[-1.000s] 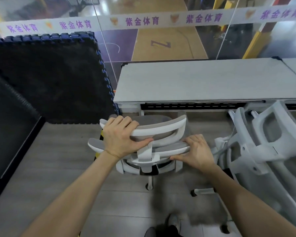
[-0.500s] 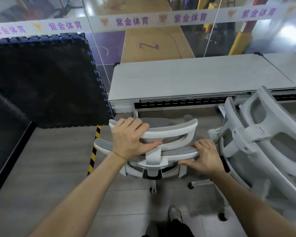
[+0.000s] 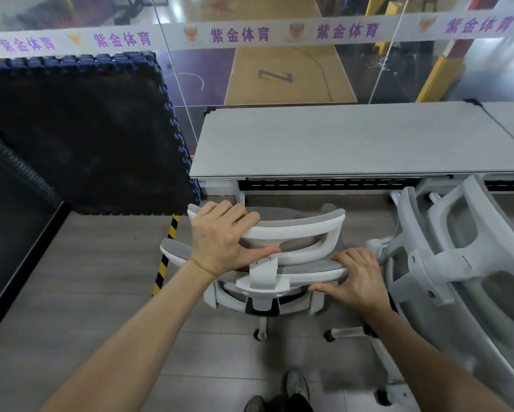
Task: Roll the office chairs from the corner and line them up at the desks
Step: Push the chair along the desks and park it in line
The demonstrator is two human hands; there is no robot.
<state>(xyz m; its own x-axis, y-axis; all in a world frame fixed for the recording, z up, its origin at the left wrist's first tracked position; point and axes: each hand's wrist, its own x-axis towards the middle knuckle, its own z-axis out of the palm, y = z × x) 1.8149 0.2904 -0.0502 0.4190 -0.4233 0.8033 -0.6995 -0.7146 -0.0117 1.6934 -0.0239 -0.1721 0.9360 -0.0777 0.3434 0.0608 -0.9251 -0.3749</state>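
Observation:
A white office chair with grey mesh stands in front of me, its back towards me, facing the left end of a grey desk. My left hand grips the left part of the chair's white headrest, fingers over the top and thumb underneath. My right hand holds the right end of the backrest's top edge, fingers curled over it. A second white office chair stands close on the right, at the same desk, its back near my right hand.
A black foam mat panel with blue edges leans upright to the left of the desk. A yellow-black striped tape runs along the floor by the chair. Glass wall stands behind the desk. My shoes are below the chair.
The chair has rolled forward, closer to the desk's front edge, with both hands holding it the same way. The neighbouring chair now sits nearer on the right.

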